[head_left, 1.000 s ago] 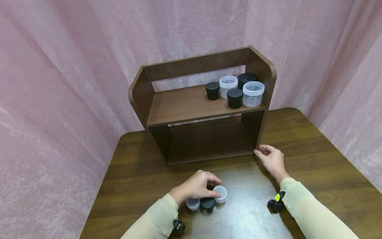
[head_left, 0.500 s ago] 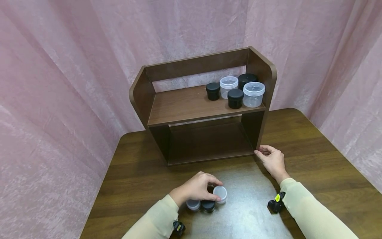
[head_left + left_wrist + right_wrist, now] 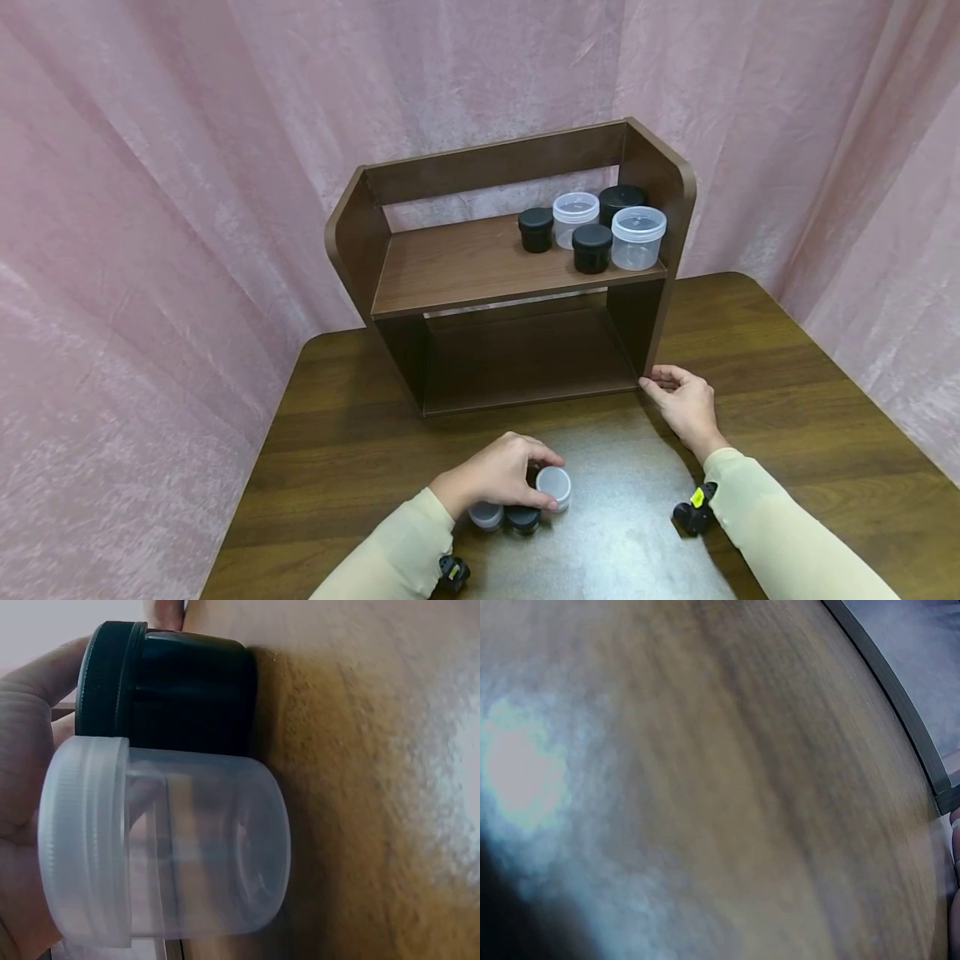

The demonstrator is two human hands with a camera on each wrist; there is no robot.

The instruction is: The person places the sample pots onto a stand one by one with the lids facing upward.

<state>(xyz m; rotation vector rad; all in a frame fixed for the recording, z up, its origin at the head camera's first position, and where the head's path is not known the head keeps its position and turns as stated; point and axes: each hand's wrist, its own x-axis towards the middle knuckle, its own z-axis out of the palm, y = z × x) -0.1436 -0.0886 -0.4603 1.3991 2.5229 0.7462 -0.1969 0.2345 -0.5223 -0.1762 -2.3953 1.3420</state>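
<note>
Three small jars stand together near the table's front edge: a clear jar with a white lid (image 3: 557,485), a black jar (image 3: 522,518) and another clear jar (image 3: 486,515). My left hand (image 3: 543,480) arches over them, thumb and fingers curled round the right-hand clear jar. The left wrist view shows a clear jar (image 3: 172,847) and a black jar (image 3: 176,690) side by side against my fingers (image 3: 22,787). My right hand (image 3: 654,382) rests on the table with its fingertips touching the lower right front corner of the brown wooden shelf (image 3: 465,271).
Several black and clear jars (image 3: 637,237) are grouped at the right end of the shelf's upper board. Its lower compartment (image 3: 525,358) holds nothing. The brown table (image 3: 787,375) is backed by a pink curtain (image 3: 187,167). Small black clips sit by both wrists.
My left hand has shifted very slightly over the jars, its fingers settling closer round the clear jar. The right hand has stayed at the shelf's corner.
</note>
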